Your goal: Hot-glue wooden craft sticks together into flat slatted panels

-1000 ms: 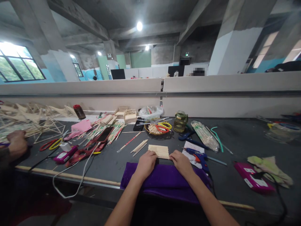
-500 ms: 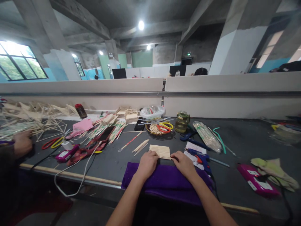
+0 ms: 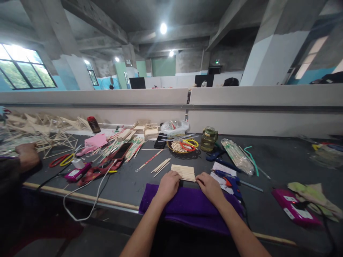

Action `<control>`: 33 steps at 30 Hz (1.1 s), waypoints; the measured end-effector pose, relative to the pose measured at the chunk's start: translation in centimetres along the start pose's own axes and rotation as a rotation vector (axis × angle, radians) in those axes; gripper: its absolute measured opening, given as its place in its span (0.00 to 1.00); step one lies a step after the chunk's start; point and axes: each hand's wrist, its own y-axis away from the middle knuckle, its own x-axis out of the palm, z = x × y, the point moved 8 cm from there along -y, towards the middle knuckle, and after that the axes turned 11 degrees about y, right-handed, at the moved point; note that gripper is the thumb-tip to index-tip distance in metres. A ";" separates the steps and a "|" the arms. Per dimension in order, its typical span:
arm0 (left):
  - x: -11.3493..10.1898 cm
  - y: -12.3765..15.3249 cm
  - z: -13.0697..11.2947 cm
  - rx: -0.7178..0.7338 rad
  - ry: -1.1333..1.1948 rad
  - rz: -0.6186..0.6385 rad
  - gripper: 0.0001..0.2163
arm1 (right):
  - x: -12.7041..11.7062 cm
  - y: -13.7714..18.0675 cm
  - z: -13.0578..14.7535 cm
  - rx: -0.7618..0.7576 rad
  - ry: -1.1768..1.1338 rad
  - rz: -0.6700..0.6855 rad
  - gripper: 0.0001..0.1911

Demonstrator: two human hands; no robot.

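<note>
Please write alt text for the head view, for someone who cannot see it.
A person's left hand and right hand are at the two near corners of a flat panel of wooden sticks on a dark table, wrists over purple cloth. Loose sticks lie left, a glue gun right, a basket with scissors behind.

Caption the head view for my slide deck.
Across a purple cloth, left hand and right hand at the near corners of a panel of pale sticks.

Dim overall, hazy glare around 1 ceiling lamp [image 3: 163, 28], overexposed window [image 3: 26, 67] at left, soft stretched edges.
</note>
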 end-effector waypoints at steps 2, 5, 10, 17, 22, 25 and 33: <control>-0.5 0.1 0.8 -0.020 0.094 -0.090 0.14 | 0.0 0.0 0.0 -0.009 -0.008 0.003 0.14; -2.0 0.7 3.1 -0.137 0.223 -0.325 0.19 | 0.2 0.0 0.1 -0.020 -0.021 0.010 0.14; -3.1 2.2 7.3 -0.424 0.420 -0.583 0.25 | 0.1 -0.1 0.2 -0.023 -0.036 0.006 0.14; -3.3 2.4 7.5 -0.470 0.456 -0.602 0.30 | -0.1 0.0 0.3 -0.026 -0.042 -0.011 0.15; -3.4 2.5 7.4 -0.476 0.432 -0.600 0.30 | 0.1 0.0 0.2 -0.027 -0.042 -0.012 0.14; -3.3 2.4 6.9 -0.461 0.400 -0.577 0.29 | 0.1 0.0 0.2 -0.028 -0.039 -0.016 0.14; -2.5 0.7 3.3 -0.244 0.137 -0.333 0.14 | 0.1 0.0 0.3 -0.035 -0.028 -0.013 0.14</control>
